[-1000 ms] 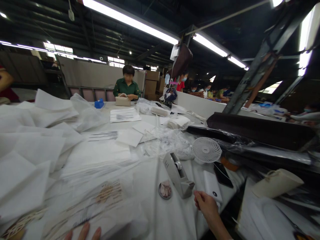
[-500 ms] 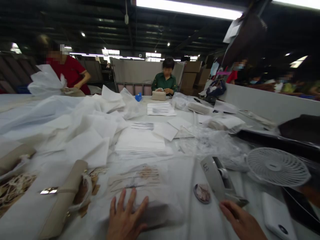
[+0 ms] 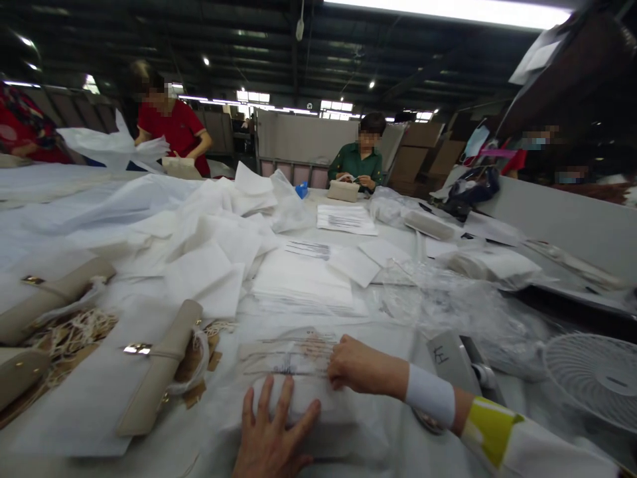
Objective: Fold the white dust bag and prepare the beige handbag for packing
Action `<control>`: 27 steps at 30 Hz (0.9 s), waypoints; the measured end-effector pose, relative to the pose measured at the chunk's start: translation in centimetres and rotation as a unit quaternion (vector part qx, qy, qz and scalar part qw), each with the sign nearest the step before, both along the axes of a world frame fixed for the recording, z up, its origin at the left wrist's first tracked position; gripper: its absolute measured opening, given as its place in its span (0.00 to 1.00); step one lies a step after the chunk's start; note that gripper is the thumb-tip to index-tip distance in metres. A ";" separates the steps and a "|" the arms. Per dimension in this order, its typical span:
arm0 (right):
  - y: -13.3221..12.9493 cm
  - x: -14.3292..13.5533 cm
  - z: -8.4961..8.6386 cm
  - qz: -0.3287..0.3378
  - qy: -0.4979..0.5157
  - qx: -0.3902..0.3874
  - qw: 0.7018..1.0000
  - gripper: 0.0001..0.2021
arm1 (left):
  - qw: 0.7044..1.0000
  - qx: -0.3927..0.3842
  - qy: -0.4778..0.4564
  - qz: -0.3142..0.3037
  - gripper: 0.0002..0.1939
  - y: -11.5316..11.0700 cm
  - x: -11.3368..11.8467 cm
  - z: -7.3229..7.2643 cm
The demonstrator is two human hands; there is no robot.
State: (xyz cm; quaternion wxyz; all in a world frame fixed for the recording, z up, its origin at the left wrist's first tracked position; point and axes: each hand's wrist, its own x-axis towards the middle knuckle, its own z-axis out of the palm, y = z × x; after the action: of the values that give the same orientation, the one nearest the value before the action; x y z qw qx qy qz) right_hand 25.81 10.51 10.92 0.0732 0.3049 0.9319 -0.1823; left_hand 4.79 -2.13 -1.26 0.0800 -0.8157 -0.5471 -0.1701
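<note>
1. Centrally, a flat package in translucent white wrapping [image 3: 276, 365], with dark printed lines, lies on the white-covered table [image 3: 423, 458] directly before the person.
2. The left hand [image 3: 273, 428] lies palm down on the package's near part, fingers spread wide and gripping nothing.
3. The right hand [image 3: 355, 367] reaches in from the right, at the package's right side, its fingers curled in; I cannot tell whether it has hold of anything. A plain white band [image 3: 430, 395] circles that forearm.
4. Behind the forearm stands a grey tape dispenser [image 3: 445, 352] with black marking, partly hidden; a round, shallow dish [image 3: 428, 423] peeks out below.
5. Left of the package lies a slim beige bag [image 3: 153, 385] with a gold-toned clasp [image 3: 138, 348].
6. Beyond the package sits a flat stack of white sheets [image 3: 301, 285], with crumpled clear plastic [image 3: 468, 312] to its right.
7. Across the table, a person in green [image 3: 355, 161] handles a boxy beige bag [image 3: 343, 192].
</note>
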 end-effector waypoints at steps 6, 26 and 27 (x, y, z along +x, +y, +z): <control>4.1 0.4 -2.5 -0.119 -0.032 0.037 0.992 0.11 | 1.000 -0.004 0.015 -0.004 0.49 0.2 -0.3 -1.0; -9.9 1.4 -11.4 -0.140 0.185 0.231 0.945 0.32 | 0.999 0.010 0.013 0.038 0.45 -0.9 -9.9 -3.3; -10.4 2.3 -10.8 -0.159 0.184 0.209 0.947 0.31 | 1.000 0.007 -0.009 0.019 0.45 -0.8 -9.9 -3.5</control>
State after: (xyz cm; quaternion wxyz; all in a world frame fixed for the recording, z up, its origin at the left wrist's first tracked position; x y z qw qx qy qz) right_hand 28.15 0.12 0.09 -0.1949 0.4184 0.8860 -0.0456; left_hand -5.11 -2.94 -4.72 0.0835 -0.8027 -0.5625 -0.1798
